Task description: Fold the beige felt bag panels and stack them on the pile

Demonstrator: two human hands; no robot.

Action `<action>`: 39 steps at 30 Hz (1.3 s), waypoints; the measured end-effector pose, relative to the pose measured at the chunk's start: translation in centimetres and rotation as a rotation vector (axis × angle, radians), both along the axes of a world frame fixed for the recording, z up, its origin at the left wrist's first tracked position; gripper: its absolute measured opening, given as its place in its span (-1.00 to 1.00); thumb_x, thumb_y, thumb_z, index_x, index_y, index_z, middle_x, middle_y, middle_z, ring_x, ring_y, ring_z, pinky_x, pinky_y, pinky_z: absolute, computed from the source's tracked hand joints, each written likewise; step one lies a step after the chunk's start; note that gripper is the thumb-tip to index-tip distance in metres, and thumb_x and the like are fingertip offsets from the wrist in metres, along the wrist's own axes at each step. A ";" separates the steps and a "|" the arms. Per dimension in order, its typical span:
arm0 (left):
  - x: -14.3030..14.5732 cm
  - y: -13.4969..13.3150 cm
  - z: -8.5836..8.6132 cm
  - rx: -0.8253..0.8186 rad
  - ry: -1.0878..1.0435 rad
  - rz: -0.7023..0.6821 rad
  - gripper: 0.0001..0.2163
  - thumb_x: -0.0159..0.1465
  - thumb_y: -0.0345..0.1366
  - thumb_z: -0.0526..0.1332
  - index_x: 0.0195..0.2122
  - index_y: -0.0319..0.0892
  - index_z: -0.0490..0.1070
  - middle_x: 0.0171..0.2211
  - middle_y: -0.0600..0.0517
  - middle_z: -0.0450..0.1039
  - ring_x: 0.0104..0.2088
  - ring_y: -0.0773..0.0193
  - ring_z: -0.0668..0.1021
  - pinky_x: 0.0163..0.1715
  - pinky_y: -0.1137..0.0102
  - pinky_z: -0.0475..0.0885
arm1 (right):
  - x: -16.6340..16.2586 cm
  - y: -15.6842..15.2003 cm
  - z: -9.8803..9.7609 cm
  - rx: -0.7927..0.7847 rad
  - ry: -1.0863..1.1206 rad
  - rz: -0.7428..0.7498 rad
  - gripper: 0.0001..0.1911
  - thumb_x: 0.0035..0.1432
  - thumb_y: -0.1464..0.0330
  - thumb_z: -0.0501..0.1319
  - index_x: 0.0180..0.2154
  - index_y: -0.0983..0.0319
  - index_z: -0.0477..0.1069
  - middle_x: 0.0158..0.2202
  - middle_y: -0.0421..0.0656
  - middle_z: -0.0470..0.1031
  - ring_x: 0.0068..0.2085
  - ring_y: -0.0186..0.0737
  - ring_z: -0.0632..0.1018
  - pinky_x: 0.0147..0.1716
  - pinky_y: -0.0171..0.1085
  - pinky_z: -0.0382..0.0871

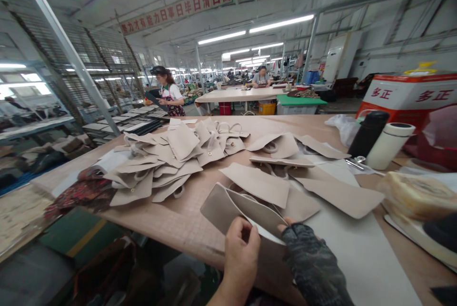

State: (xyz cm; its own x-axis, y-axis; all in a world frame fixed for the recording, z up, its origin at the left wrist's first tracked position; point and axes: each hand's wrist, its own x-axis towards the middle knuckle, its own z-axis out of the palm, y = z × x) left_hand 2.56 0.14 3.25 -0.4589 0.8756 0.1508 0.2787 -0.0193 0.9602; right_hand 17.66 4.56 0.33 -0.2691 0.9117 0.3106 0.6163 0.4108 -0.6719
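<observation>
A beige leather bag piece [235, 208], folded open like a pouch, rests at the near edge of the worktable [185, 222]. My bare left hand [241, 251] has its fingers curled round the lower edge of that piece. My right hand [307, 258], in a dark patterned glove, grips the same piece from the right, with a fingertip showing at its rim. Just beyond lie more flat beige panels [259, 183].
A large heap of beige bag parts [167, 163] covers the table's left-centre. A black flask [367, 133] and a white flask [389, 145] stand at right near a red-and-white tin [410, 94]. A person in an apron [170, 97] stands beyond the table, another sits farther back.
</observation>
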 end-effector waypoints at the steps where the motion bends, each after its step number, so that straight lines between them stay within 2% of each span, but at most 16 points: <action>1: 0.0 0.0 0.1 0.005 0.014 -0.006 -0.81 0.18 -0.28 0.11 -0.56 -0.17 0.21 -0.59 0.10 0.25 -0.51 0.32 0.36 -0.48 0.46 0.27 | 0.2 -0.1 -0.2 0.120 -0.107 -0.040 -0.66 -0.13 0.34 0.25 -0.21 0.17 0.48 -0.02 0.03 0.47 -0.09 0.23 0.48 -0.14 0.05 0.33; 4: -0.4 -0.1 0.8 0.075 0.075 -0.080 -0.83 0.25 -0.29 0.10 -0.47 -0.20 0.31 -0.52 0.06 0.35 -0.46 0.30 0.43 -0.44 0.46 0.34 | 0.7 0.1 -0.4 0.565 -0.390 -0.126 -0.76 0.05 0.38 0.12 -0.20 0.22 0.43 -0.16 0.06 0.54 -0.25 0.09 0.54 -0.33 -0.06 0.38; 6: -1.5 -0.4 1.5 0.220 0.217 -0.147 -0.88 0.27 -0.31 0.12 -0.32 -0.21 0.40 -0.40 0.00 0.43 -0.36 0.27 0.48 -0.36 0.44 0.40 | 1.4 0.8 -0.1 0.779 -0.439 -0.072 -0.80 0.10 0.42 0.06 -0.25 0.23 0.41 -0.33 0.00 0.56 -0.40 -0.02 0.54 -0.45 -0.14 0.36; 8: -3.6 -0.5 2.3 0.400 0.463 -0.159 -0.85 0.27 -0.36 0.15 -0.15 -0.17 0.43 -0.27 -0.04 0.47 -0.25 0.23 0.49 -0.22 0.37 0.40 | 2.4 1.8 0.6 0.918 -0.436 0.005 -0.81 0.08 0.47 0.04 -0.27 0.23 0.38 -0.39 -0.04 0.56 -0.43 -0.05 0.54 -0.42 -0.14 0.36; 10: -6.2 -0.4 3.2 0.501 0.715 -0.131 -0.76 0.24 -0.39 0.19 -0.05 -0.11 0.41 -0.15 -0.06 0.46 -0.12 0.15 0.46 -0.07 0.25 0.34 | 3.5 2.7 1.6 0.985 -0.432 0.069 -0.78 0.05 0.51 0.03 -0.26 0.24 0.37 -0.35 -0.02 0.56 -0.35 -0.04 0.55 -0.29 -0.10 0.35; 12: -8.7 0.1 4.2 0.472 0.827 -0.159 -0.70 0.23 -0.34 0.23 0.00 -0.07 0.40 -0.02 -0.09 0.41 0.03 0.06 0.37 0.05 0.13 0.24 | 4.6 3.4 2.7 0.989 -0.442 0.140 -0.74 0.03 0.53 0.02 -0.23 0.25 0.36 -0.31 -0.02 0.56 -0.29 -0.05 0.56 -0.20 -0.08 0.31; 14: -10.5 0.8 5.0 0.377 0.805 -0.262 -0.67 0.22 -0.28 0.25 0.02 -0.06 0.40 0.05 -0.11 0.36 0.09 0.03 0.33 0.10 0.09 0.19 | 5.3 3.9 3.6 0.992 -0.449 0.218 -0.74 0.05 0.51 0.01 -0.22 0.26 0.36 -0.32 -0.04 0.56 -0.29 -0.07 0.57 -0.19 -0.09 0.30; 17: -11.6 1.7 5.9 0.200 0.633 -0.456 -0.68 0.21 -0.24 0.26 0.00 -0.07 0.43 -0.03 -0.08 0.43 0.00 0.12 0.42 0.05 0.23 0.27 | 5.7 4.2 4.5 1.022 -0.402 0.271 -0.78 0.14 0.41 0.03 -0.18 0.29 0.36 -0.30 -0.03 0.57 -0.29 -0.09 0.57 -0.20 -0.11 0.32; 20: -11.5 2.2 6.2 0.088 0.429 -0.561 -0.75 0.20 -0.23 0.26 -0.10 -0.12 0.51 -0.18 -0.04 0.49 -0.16 0.21 0.50 -0.10 0.38 0.37 | 5.9 4.5 4.6 0.909 -0.351 0.311 -0.82 0.18 0.37 0.06 -0.19 0.22 0.35 -0.29 -0.11 0.56 -0.27 -0.16 0.57 -0.19 -0.16 0.33; 26: -11.4 2.2 6.2 0.030 0.267 -0.625 -0.83 0.14 -0.28 0.30 -0.25 -0.18 0.58 -0.37 0.01 0.47 -0.33 0.30 0.49 -0.29 0.48 0.36 | 6.5 4.8 3.5 0.675 -0.294 0.377 -0.89 0.18 0.36 0.11 -0.24 0.11 0.37 -0.28 -0.18 0.55 -0.26 -0.19 0.56 -0.11 -0.12 0.34; 31: -11.2 2.0 6.2 0.031 0.215 -0.595 -0.87 0.11 -0.30 0.32 -0.34 -0.20 0.60 -0.42 0.02 0.45 -0.38 0.31 0.47 -0.34 0.48 0.34 | 6.5 4.7 4.1 0.529 -0.303 0.309 -0.85 0.19 0.28 0.09 -0.36 0.10 0.41 -0.37 -0.16 0.53 -0.32 -0.17 0.53 -0.19 -0.13 0.39; 34: -11.1 2.0 6.0 0.041 0.212 -0.584 -0.90 0.11 -0.31 0.32 -0.37 -0.21 0.59 -0.44 0.02 0.45 -0.39 0.31 0.47 -0.36 0.48 0.33 | 6.4 4.7 4.5 0.487 -0.299 0.296 -0.82 0.19 0.27 0.08 -0.41 0.10 0.41 -0.42 -0.17 0.50 -0.35 -0.18 0.52 -0.25 -0.16 0.40; 39: -11.0 1.8 6.1 0.056 0.265 -0.604 -0.91 0.13 -0.34 0.29 -0.41 -0.24 0.57 -0.44 0.01 0.44 -0.39 0.31 0.46 -0.38 0.49 0.31 | 6.3 4.9 4.7 0.523 -0.304 0.288 -0.84 0.20 0.29 0.07 -0.38 0.12 0.39 -0.38 -0.16 0.50 -0.31 -0.15 0.51 -0.19 -0.07 0.36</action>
